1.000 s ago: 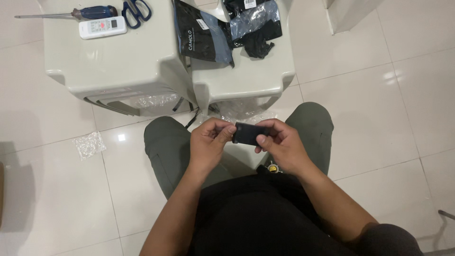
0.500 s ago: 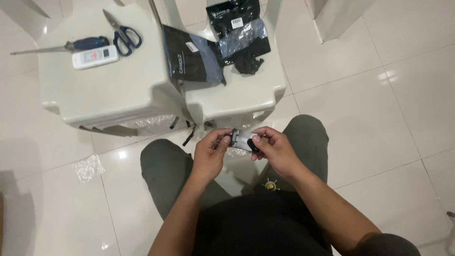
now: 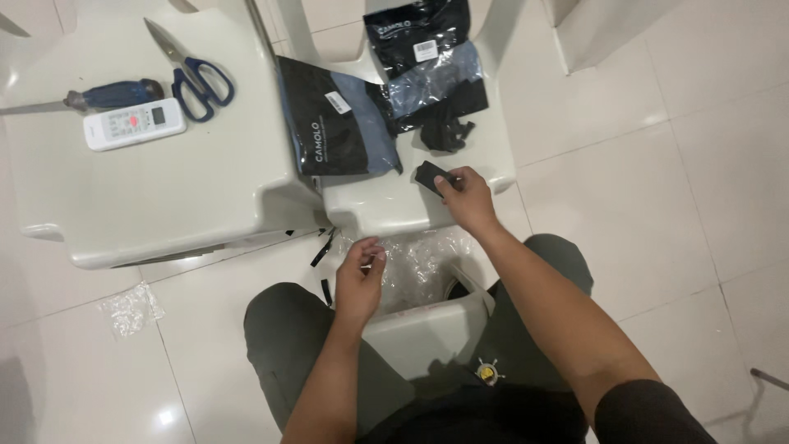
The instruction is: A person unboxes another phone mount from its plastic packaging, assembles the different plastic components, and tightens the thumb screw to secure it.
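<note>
Reaching to the right stool's (image 3: pixel 493 156) front edge, the right hand (image 3: pixel 468 196) pinches a small black object (image 3: pixel 429 175), while the left hand's (image 3: pixel 359 279) fingers seemingly pinch clear plastic wrap (image 3: pixel 415 263).

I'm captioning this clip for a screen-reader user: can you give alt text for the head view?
Seen from above, a seated person's right hand sets a small black object on a white plastic chair, while the left hand pinches something small over clear plastic wrap. Nearby lie black packages, scissors, a screwdriver and a white remote.

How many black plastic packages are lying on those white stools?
2: one black package on the left stool's right edge, another black package at the far end of the right stool. More may be hidden beneath.
</note>
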